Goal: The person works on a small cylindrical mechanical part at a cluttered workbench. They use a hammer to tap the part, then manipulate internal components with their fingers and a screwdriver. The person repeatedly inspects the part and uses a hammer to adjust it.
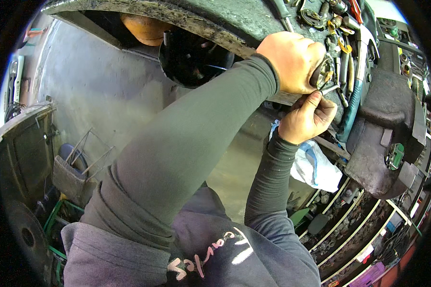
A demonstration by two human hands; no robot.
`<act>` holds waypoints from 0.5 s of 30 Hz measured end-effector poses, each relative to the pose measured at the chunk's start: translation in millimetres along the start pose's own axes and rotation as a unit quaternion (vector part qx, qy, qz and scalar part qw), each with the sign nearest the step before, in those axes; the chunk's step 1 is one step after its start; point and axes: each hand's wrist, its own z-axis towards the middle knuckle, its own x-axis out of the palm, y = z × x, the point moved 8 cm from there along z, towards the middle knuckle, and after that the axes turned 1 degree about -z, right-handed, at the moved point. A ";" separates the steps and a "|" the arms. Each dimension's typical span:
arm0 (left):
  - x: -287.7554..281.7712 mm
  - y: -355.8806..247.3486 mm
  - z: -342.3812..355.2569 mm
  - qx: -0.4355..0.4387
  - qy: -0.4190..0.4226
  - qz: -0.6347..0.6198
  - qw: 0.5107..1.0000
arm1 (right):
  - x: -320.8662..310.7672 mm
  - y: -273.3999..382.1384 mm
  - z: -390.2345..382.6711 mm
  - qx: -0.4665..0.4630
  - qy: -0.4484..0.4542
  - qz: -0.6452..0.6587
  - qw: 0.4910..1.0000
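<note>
My left hand (pixel 293 62) is closed at the bench edge. Against its fingers shows a dark, rounded metal part (pixel 324 71) with a lighter middle; the fingertips are hidden behind the hand. Just below, my right hand (pixel 309 118) has thumb and fingers pinched together close to the part's lower end. What sits in that pinch is too small to make out. A short silver rod (pixel 330 89) lies by the thumb tip. Beside both hands is a hammer with a teal handle (pixel 352 110), and a screwdriver (pixel 283 16) is beyond the left hand.
Loose sockets and hand tools (pixel 344 45) crowd the workbench (pixel 239 21). A large dark bench vise (pixel 385 115) stands to the right. Under the bench edge hangs a white plastic bag (pixel 316 167). Slatted shelving (pixel 354 229) fills the lower right, and a metal-framed chair (pixel 76 167) is at left.
</note>
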 end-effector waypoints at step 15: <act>-3.8 16.3 0.4 -0.079 -0.008 -0.024 0.997 | 21.3 13.9 0.6 0.030 0.015 0.047 0.998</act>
